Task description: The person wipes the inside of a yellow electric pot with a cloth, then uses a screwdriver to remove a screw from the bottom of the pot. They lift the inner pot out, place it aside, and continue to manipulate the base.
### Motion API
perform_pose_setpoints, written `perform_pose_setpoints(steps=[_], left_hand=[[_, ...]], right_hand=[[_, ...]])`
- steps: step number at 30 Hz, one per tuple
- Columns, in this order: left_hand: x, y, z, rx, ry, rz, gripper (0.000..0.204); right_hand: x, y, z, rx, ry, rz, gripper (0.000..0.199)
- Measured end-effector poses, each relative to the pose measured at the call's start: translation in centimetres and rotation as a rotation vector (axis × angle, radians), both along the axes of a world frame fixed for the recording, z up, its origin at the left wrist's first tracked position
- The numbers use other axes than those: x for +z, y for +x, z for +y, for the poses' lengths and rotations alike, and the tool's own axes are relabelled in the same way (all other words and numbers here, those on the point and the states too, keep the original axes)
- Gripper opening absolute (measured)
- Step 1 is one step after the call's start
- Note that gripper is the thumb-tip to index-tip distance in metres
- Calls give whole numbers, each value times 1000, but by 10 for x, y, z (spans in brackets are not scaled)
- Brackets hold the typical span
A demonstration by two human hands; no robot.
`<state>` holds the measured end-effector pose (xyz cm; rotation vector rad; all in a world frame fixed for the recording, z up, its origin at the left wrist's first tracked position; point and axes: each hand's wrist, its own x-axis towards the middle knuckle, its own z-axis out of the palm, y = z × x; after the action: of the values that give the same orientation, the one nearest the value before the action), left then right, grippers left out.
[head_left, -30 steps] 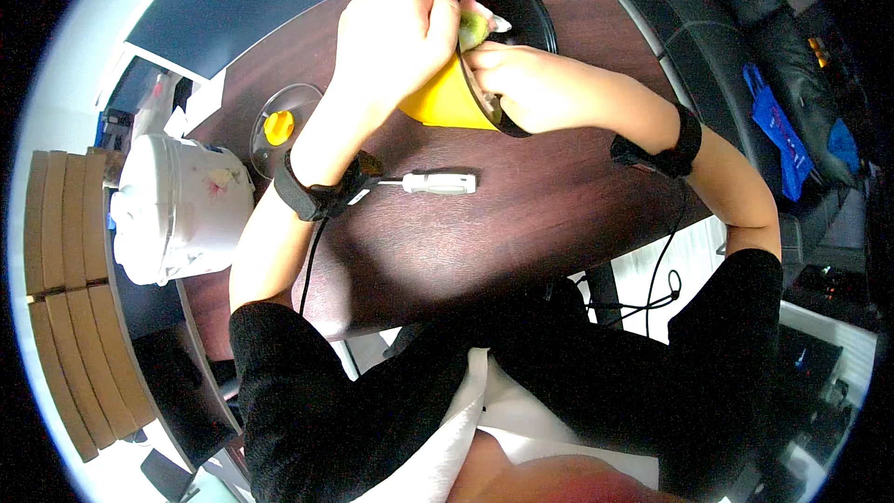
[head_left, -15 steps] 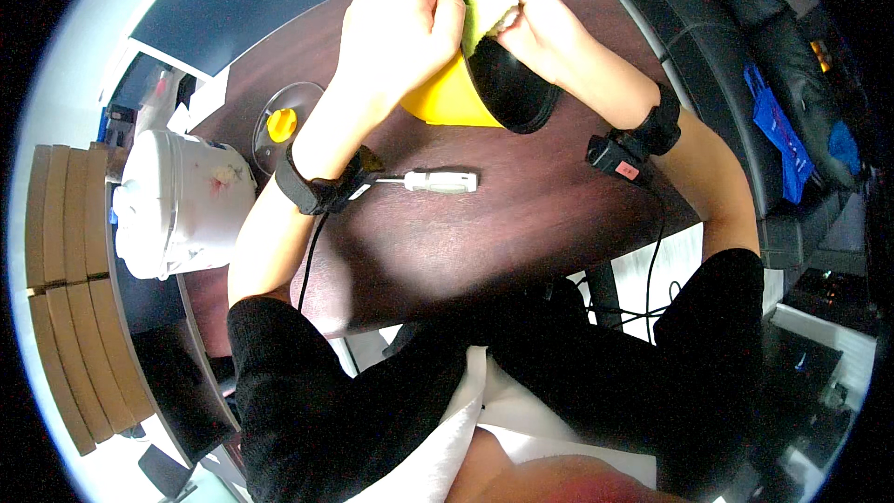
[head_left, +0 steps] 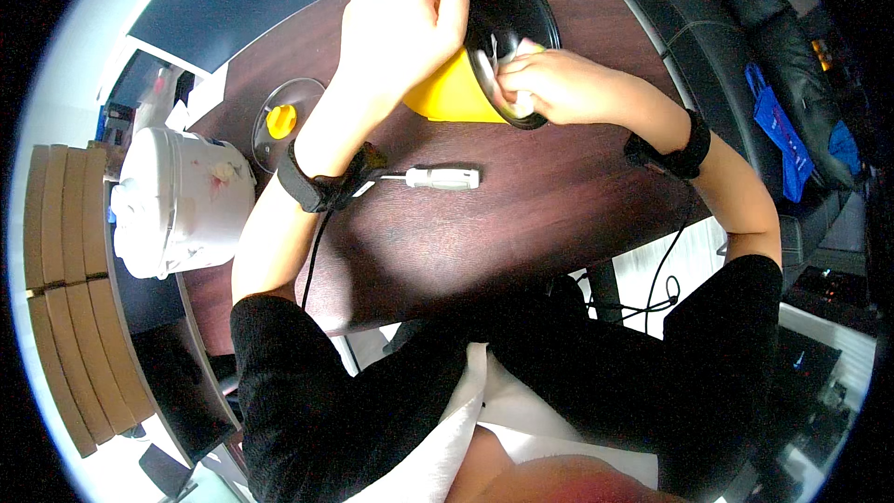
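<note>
A yellow pot (head_left: 456, 96) with a black inside lies tipped at the far middle of the table, its mouth facing right. My left hand (head_left: 396, 37) is closed in a fist at its left side and steadies it; the part under the fingers is hidden. With bent fingers, my right hand (head_left: 563, 86) presses a crumpled white and green cloth (head_left: 523, 104) against the inner wall at the near rim. Most of the cloth is covered by the fingers. Nearer to me lies a screwdriver (head_left: 442, 177) with a white handle, its shaft running toward my left wrist.
Left of my left forearm sit a glass lid (head_left: 270, 144) with a yellow knob and a white lidded bucket (head_left: 200, 196) with a flower print. Cardboard boxes (head_left: 70, 214) stand at far left. A black sofa (head_left: 689, 9) borders the table on the right. Thin cables trail from both wristbands.
My right hand has moved with the cloth from the pot's far rim down to the near rim. The left hand has stayed almost still on the pot.
</note>
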<state>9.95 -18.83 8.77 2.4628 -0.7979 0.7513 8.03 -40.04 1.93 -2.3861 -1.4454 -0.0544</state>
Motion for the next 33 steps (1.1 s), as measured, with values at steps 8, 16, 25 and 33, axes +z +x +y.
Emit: perform_pose_setpoints(steps=[8, 16, 25, 33], left_hand=[[-4, 1, -2, -16, -12, -21, 39], [-4, -1, 1, 19, 21, -28, 40], [-5, -2, -2, -32, -2, -21, 38], [-2, -4, -10, -83, 25, -79, 38]], right_hand=[[-3, 51, 14, -305, -279, -845, 24], [14, 36, 28, -121, 40, -855, 21], [1, -19, 24, -459, 563, 285, 7], [-25, 62, 10, -584, 327, 578, 29]])
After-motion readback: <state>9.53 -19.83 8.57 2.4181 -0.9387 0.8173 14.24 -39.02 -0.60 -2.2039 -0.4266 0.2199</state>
